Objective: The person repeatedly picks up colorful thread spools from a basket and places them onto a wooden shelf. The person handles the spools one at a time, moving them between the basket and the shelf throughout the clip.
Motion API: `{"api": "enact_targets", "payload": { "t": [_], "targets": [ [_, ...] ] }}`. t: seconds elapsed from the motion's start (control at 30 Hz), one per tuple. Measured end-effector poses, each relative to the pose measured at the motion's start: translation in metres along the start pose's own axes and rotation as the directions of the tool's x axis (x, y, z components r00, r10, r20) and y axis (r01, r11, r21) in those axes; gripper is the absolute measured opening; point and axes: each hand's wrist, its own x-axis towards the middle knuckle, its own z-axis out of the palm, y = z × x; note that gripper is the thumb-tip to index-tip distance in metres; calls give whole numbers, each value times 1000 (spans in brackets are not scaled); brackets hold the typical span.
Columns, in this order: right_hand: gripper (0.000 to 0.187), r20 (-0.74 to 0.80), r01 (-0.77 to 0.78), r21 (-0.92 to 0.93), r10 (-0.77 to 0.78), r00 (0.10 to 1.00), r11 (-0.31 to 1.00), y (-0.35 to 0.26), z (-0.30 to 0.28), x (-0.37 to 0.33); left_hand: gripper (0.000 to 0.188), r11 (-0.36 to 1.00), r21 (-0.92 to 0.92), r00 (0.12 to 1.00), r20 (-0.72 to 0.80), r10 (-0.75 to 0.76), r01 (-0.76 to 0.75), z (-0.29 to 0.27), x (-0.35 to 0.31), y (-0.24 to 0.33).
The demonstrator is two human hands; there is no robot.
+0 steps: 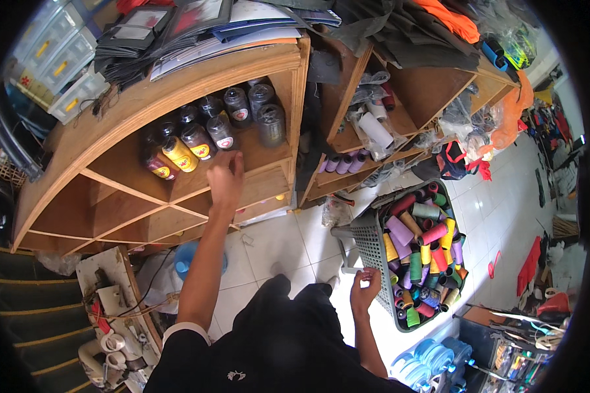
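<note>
At the lower edge of an upper compartment in the curved wooden shelf, my left hand (226,178) is raised with its fingers bent together. They are beside the base of a dark bottle with a round label (222,134); any object in them is hidden. Left of that hand, a yellow-labelled bottle (179,154) stands among several dark bottles (196,140). A clear greyish jar (270,124) stands to the right. My right hand (365,292) hangs loosely curled, with a gap between thumb and fingers and nothing visible in it. Close by is a grey plastic basket (367,243).
Many-coloured thread cones (432,252) fill the basket. Dark folders (134,29) lie on the shelf top. Purple spools (343,162) occupy a lower shelf. Blue water bottles (432,357) stand at the lower right, and tape rolls (115,344) lie at the lower left beside the stairs (29,321).
</note>
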Motion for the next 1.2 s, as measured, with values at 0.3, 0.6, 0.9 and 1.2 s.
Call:
{"api": "enact_targets", "payload": {
  "t": [0.3, 0.6, 0.9, 1.2],
  "targets": [
    [14, 93, 34, 41, -38, 995, 999, 9, 0, 2, 16, 994, 106, 982, -188, 11, 9, -17, -10, 12],
    [43, 448, 404, 413, -568, 690, 816, -192, 134, 68, 28, 951, -97, 857, -415, -306, 293, -57, -14, 2],
    [54, 201, 429, 409, -538, 818, 805, -261, 226, 92, 23, 976, -172, 922, -339, -186, 134, -72, -62, 32],
    [17, 422, 95, 109, -133, 897, 989, 27, 51, -8, 34, 909, 207, 629, 665, -403, 363, -43, -307, -107]
  ]
}}
